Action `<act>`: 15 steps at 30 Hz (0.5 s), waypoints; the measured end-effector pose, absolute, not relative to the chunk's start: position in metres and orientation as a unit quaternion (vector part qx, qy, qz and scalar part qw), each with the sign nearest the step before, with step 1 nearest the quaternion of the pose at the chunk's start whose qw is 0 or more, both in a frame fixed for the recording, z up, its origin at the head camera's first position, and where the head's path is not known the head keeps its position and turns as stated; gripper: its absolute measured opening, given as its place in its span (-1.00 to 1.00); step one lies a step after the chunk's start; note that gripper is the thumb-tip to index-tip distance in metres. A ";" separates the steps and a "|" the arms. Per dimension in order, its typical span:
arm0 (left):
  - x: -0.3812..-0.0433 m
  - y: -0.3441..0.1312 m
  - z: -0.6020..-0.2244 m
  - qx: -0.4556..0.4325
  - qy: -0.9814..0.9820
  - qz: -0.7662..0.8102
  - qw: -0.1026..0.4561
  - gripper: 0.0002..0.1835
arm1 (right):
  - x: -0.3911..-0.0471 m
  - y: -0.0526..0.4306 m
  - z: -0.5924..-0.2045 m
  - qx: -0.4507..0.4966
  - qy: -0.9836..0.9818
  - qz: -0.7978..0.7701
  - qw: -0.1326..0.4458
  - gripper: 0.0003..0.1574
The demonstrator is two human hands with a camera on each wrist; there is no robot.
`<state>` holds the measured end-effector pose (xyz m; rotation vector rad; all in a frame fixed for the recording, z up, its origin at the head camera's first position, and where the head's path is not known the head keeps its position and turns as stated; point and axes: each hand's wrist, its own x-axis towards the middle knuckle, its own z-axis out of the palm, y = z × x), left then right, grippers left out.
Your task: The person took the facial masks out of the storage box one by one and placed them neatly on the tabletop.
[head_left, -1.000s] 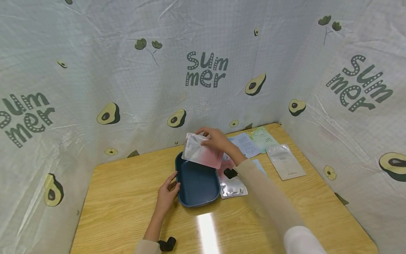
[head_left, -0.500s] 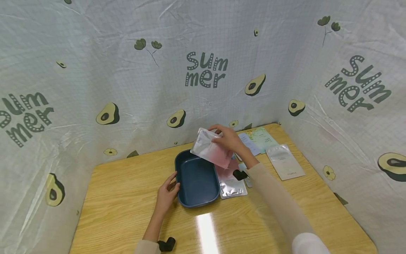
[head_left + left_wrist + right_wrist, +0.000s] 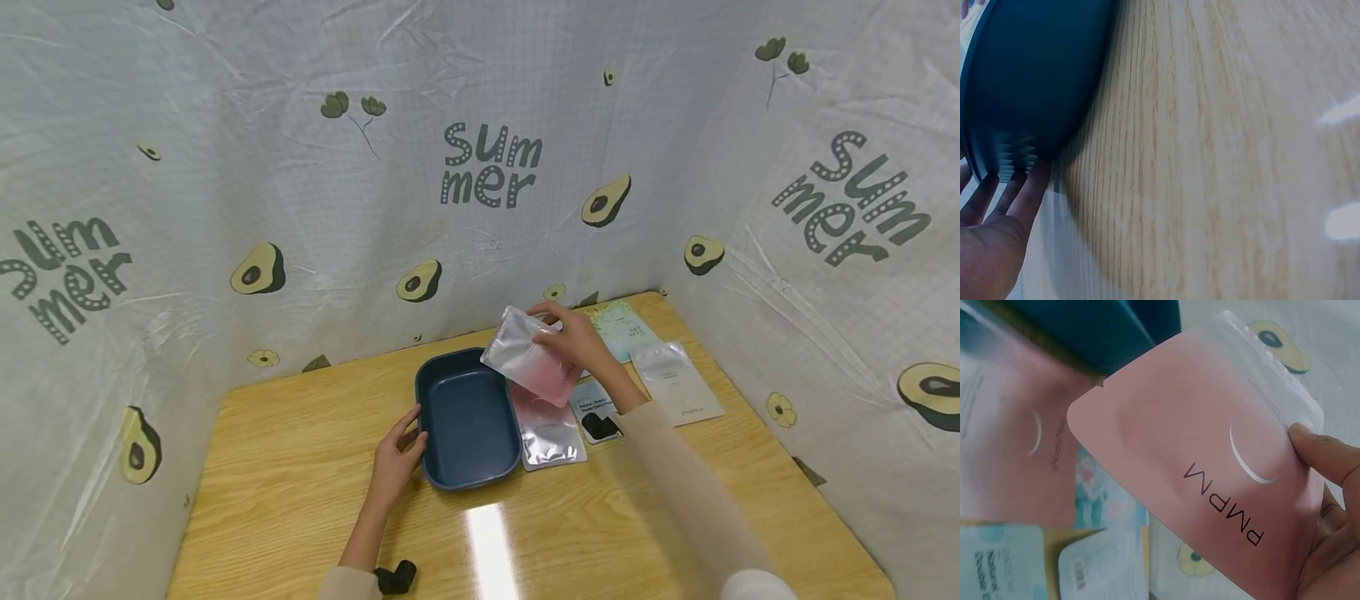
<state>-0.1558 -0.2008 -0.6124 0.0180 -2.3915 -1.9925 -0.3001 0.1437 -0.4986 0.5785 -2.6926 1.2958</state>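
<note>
My right hand (image 3: 581, 343) pinches a pink and silver face mask packet (image 3: 528, 358) by its edge, thumb on the front. The packet is tilted in the air above the right rim of a dark blue tray (image 3: 471, 433) and the sachets beside it. "PMPM" is printed on its pink face (image 3: 1166, 444) in the right wrist view. My left hand (image 3: 397, 460) rests at the tray's left side. In the left wrist view its extended fingers (image 3: 1030, 194) touch the tray's outer wall.
Right of the tray lies another pink and silver packet (image 3: 551, 442), beside a light blue packet (image 3: 588, 396). Further right are a green floral packet (image 3: 622, 329) and a pale silver-topped packet (image 3: 678, 387). A patterned sheet (image 3: 487, 250) hangs behind the wooden table (image 3: 300, 467).
My right hand has moved right with the packet, from over the tray's far end to over its right rim. The light blue packet is now more visible. The left hand and tray stay put.
</note>
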 end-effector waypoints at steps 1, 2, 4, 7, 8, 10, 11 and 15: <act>-0.156 -0.201 -0.612 0.005 -0.768 -0.640 0.014 -0.43 | -0.299 0.147 -0.499 0.184 -0.884 0.426 0.048 -0.51; -0.156 -0.201 -0.613 0.004 -0.768 -0.640 0.013 -0.43 | -0.297 0.151 -0.499 0.179 -0.886 0.425 0.045 -0.52; -0.156 -0.201 -0.613 0.005 -0.768 -0.640 0.013 -0.43 | -0.295 0.158 -0.500 0.171 -0.890 0.421 0.043 -0.51; -0.156 -0.201 -0.612 0.008 -0.769 -0.639 0.014 -0.43 | -0.292 0.168 -0.503 0.161 -0.892 0.420 0.041 -0.49; -0.156 -0.201 -0.613 0.009 -0.769 -0.639 0.015 -0.43 | -0.291 0.172 -0.504 0.158 -0.892 0.421 0.041 -0.49; -0.157 -0.201 -0.613 0.011 -0.770 -0.638 0.016 -0.43 | -0.290 0.177 -0.505 0.151 -0.892 0.424 0.044 -0.47; -0.157 -0.201 -0.613 0.010 -0.770 -0.638 0.016 -0.43 | -0.290 0.180 -0.506 0.147 -0.892 0.425 0.047 -0.46; -0.157 -0.201 -0.614 0.008 -0.770 -0.638 0.012 -0.43 | -0.287 0.189 -0.506 0.131 -0.891 0.431 0.052 -0.45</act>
